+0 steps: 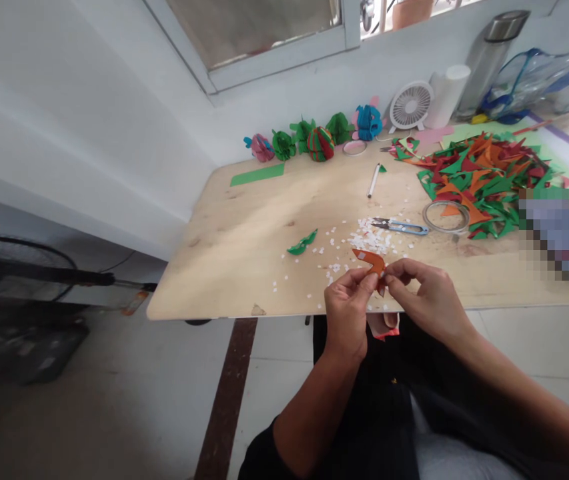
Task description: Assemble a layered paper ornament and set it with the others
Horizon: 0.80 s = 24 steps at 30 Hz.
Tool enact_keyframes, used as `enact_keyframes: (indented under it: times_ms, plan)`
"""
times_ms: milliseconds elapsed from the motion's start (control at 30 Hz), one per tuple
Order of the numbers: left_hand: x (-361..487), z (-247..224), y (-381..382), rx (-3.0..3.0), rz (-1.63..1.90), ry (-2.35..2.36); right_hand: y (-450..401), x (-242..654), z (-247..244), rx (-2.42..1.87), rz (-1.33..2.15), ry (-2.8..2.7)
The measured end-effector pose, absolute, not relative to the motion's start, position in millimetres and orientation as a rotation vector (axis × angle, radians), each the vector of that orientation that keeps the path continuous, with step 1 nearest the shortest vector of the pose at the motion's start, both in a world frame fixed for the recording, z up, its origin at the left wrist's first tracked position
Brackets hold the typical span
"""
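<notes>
Just above the table's front edge, my left hand (348,308) pinches a bent orange paper strip (375,262) between thumb and fingers. A small white square sits near the strip's pointed left end. My right hand (427,293) is closed in a pinch at the strip's right side, its fingertips touching the edge there; whether a small white square is also between them I cannot tell. Many white paper-like squares (367,237) lie scattered just beyond my hands. Blue-handled thread snips (404,227) rest among them, and a folded green paper piece (303,242) lies to the left.
A heap of cut green, orange and red paper (489,170) covers the right side, with a clear tape roll (445,217) at its edge. Behind are a white pen (373,181), a green strip (257,175), paper ornaments (321,144), a small fan (411,107) and a bottle (489,63).
</notes>
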<state>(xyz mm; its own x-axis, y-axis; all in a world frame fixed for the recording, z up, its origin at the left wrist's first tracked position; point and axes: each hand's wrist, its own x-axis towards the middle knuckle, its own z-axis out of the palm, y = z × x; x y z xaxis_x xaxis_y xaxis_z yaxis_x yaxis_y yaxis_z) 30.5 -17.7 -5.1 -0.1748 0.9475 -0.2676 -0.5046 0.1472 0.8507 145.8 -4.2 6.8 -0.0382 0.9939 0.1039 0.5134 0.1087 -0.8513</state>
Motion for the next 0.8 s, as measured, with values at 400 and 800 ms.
enact_keyframes:
  times_ms: [400,800]
  plan:
    - [30,-6,-11,0.639,1.396,1.139,5,146,2,-1.476,0.84,-1.657]
    - [31,-8,-13,0.616,1.4,1.146,8,147,-1,-1.437,1.067,-1.545]
